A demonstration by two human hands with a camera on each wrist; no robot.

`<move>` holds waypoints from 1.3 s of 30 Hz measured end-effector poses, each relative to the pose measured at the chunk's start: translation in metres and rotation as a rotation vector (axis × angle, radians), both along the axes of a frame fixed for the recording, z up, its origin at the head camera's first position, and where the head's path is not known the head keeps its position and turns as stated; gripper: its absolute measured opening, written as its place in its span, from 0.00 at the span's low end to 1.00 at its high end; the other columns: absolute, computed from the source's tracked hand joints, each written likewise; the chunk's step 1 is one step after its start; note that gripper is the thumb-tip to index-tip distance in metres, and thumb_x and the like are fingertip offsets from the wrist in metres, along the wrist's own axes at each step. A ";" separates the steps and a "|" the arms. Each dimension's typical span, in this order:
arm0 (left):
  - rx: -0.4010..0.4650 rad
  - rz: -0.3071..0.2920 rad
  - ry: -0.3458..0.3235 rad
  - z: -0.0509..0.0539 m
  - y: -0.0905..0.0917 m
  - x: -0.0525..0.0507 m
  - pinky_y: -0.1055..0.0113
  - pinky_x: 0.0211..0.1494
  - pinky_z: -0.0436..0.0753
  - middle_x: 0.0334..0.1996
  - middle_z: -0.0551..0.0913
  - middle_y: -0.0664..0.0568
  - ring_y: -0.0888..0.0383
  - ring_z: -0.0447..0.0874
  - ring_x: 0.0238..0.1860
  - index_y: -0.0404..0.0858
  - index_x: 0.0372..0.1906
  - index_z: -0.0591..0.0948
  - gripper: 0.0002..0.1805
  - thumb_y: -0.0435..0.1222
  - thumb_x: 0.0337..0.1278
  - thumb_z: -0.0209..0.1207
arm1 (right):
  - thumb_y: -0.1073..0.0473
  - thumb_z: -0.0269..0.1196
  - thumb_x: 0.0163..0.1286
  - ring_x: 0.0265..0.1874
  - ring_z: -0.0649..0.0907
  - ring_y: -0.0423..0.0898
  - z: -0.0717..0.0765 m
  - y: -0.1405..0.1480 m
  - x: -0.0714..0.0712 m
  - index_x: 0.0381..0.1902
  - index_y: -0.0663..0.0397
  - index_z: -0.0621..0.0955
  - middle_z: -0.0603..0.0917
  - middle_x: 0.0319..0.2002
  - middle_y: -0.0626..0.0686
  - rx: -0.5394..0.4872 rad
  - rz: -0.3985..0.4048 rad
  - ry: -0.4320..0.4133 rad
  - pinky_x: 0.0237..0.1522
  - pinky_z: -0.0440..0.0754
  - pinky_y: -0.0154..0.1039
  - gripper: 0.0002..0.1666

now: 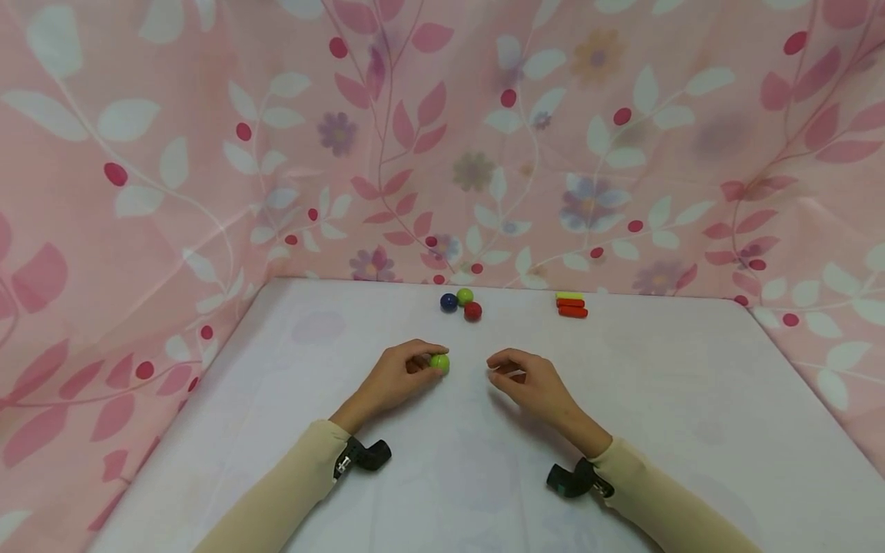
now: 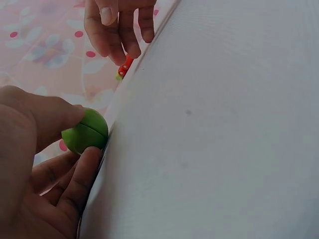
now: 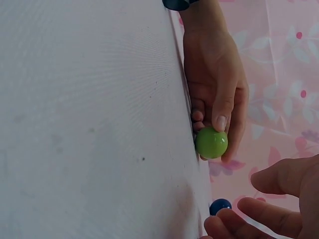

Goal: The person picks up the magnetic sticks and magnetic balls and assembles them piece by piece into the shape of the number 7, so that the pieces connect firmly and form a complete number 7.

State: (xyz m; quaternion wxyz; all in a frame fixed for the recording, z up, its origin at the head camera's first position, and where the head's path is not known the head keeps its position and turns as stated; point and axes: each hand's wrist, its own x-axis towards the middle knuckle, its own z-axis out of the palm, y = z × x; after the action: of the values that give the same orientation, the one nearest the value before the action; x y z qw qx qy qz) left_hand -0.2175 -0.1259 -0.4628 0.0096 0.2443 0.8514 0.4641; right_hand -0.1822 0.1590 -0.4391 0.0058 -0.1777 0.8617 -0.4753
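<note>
My left hand (image 1: 399, 376) pinches a green ball (image 1: 439, 363) between thumb and fingers, low over the white table. The left wrist view shows the green ball (image 2: 85, 131) with a dark line across it, the thumb on one side and fingertips on the other. To the right of the ball, my right hand (image 1: 535, 384) holds nothing; its fingers are bent loosely, with a gap between thumb and fingers. In the right wrist view the green ball (image 3: 212, 143) is in the left hand (image 3: 214, 79), apart from my right hand (image 3: 279, 199).
Near the back edge of the white table (image 1: 470, 461) sit a blue ball (image 1: 449, 302), another green ball (image 1: 465, 296) and a red ball (image 1: 473, 311). Farther right lie two red sticks (image 1: 572, 312) and a yellow-green stick (image 1: 569, 296). A flowered pink cloth (image 1: 442, 153) hangs behind.
</note>
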 end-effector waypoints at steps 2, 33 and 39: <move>-0.003 -0.003 0.002 0.000 -0.001 0.000 0.62 0.47 0.82 0.47 0.85 0.62 0.60 0.82 0.42 0.45 0.62 0.86 0.20 0.39 0.67 0.68 | 0.62 0.69 0.71 0.45 0.86 0.46 0.000 0.000 0.000 0.51 0.59 0.86 0.88 0.45 0.48 -0.001 -0.001 0.006 0.49 0.84 0.47 0.13; 0.011 -0.015 0.017 0.001 -0.006 0.001 0.61 0.49 0.82 0.51 0.85 0.56 0.59 0.83 0.45 0.41 0.63 0.84 0.19 0.36 0.70 0.65 | 0.61 0.68 0.73 0.49 0.85 0.49 0.018 0.007 -0.006 0.55 0.59 0.84 0.87 0.51 0.55 0.024 0.008 0.044 0.51 0.84 0.50 0.15; 0.004 -0.019 -0.016 -0.001 -0.003 0.000 0.60 0.50 0.82 0.50 0.85 0.57 0.60 0.83 0.46 0.40 0.62 0.84 0.18 0.37 0.71 0.65 | 0.62 0.68 0.74 0.49 0.85 0.49 0.020 0.015 -0.010 0.55 0.59 0.84 0.86 0.52 0.55 0.037 -0.024 0.064 0.51 0.84 0.51 0.14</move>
State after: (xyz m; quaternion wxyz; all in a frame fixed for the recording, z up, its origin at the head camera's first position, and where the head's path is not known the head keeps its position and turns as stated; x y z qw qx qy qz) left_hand -0.2172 -0.1289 -0.4635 0.0200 0.2485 0.8480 0.4677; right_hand -0.1926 0.1736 -0.4191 -0.0242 -0.1823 0.8721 -0.4534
